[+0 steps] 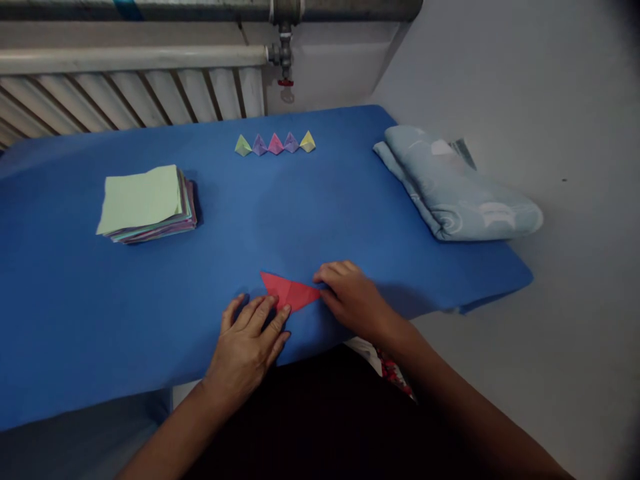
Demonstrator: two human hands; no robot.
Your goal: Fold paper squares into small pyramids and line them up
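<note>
A red sheet of paper point(291, 293), folded into a triangle with a crease down its middle, lies on the blue-covered table near the front edge. My left hand point(250, 337) rests with fingers spread, its fingertips pressing on the lower left part of the paper. At the paper's right corner is my right hand point(350, 297), thumb and fingers closed on that tip. Farther back, several small folded paper pieces point(275, 144) in green, purple, pink and yellow sit in a row, their corners touching.
To the left stands a stack of coloured paper point(143, 200) with a pale green sheet on top. A folded light-blue blanket point(460, 187) lies at the right edge of the blue table cover point(320, 220). Behind the table are a radiator point(135, 97) and a pipe valve point(285, 57).
</note>
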